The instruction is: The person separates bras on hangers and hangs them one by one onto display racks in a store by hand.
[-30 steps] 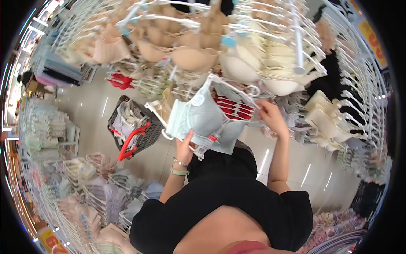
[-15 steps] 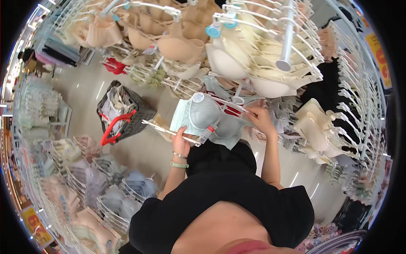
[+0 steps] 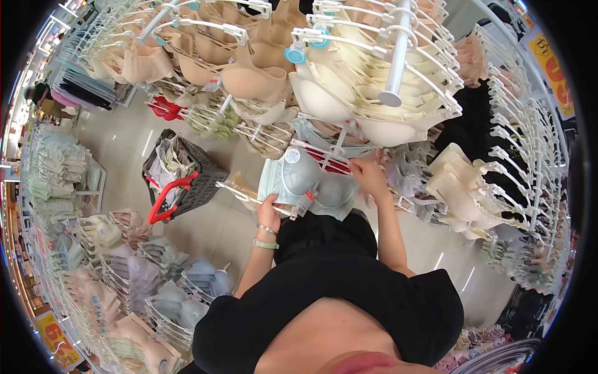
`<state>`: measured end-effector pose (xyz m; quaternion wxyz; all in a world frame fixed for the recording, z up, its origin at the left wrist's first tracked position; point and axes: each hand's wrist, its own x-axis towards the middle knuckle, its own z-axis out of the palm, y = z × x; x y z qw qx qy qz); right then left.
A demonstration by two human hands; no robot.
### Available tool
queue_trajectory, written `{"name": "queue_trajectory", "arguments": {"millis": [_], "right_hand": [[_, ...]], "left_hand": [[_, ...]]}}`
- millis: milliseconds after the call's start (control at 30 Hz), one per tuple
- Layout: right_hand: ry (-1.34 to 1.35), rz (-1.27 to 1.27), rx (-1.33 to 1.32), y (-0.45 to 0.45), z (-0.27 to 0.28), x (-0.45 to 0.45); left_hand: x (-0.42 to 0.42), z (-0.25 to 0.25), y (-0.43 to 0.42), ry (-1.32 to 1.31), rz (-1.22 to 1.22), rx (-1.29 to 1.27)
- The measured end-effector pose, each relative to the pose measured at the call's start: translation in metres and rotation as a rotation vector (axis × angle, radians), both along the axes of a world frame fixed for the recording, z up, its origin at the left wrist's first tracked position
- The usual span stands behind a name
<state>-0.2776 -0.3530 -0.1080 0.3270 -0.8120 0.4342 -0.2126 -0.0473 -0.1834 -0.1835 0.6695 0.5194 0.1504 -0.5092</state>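
Note:
A pale blue-grey bra (image 3: 301, 176), with a round white sticker on one cup and a red-and-white tag (image 3: 306, 202), is spread out in front of my body. My left hand (image 3: 268, 215) is closed around a white hanger (image 3: 241, 194) at the bra's left side, its thumb against the band. A beige garment hangs from that hanger, partly hidden. At the bra's right end, my right hand (image 3: 371, 179) pinches the end of a white hanger (image 3: 327, 157) beside dark red garments. Whether this hanger carries the blue-grey bra I cannot tell.
A dark shopping basket (image 3: 198, 181) with a red handle (image 3: 172, 198), filled with garments, stands on the floor at left. Cream bras (image 3: 339, 87) hang on a rail ahead, beside beige ones (image 3: 255, 82). More racks stand left and right.
The view has shifted slightly. My right hand has moved a little left and up along the hanger. The blue-grey bra sits slightly lower, with my left hand keeping its hold.

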Motion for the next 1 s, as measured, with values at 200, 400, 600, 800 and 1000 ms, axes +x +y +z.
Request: {"name": "queue_trajectory", "arguments": {"millis": [200, 400, 600, 800, 1000], "right_hand": [[0.039, -0.019, -0.039, -0.033, -0.023, -0.008], [-0.087, 0.029, -0.032, -0.054, -0.051, -0.001], [-0.027, 0.025, 0.108, -0.063, -0.054, -0.004], [-0.016, 0.1, -0.051, -0.062, -0.05, -0.006], [-0.041, 0.018, -0.133, -0.053, -0.045, -0.001]], "left_hand": [[-0.01, -0.001, -0.001, -0.029, -0.047, -0.026], [-0.015, 0.002, -0.004, -0.005, -0.021, 0.014], [-0.016, 0.034, -0.008, -0.128, 0.009, -0.098], [-0.011, 0.055, -0.006, -0.34, 0.078, -0.158], [-0.011, 0.082, -0.01, -0.546, 0.063, -0.188]]}}
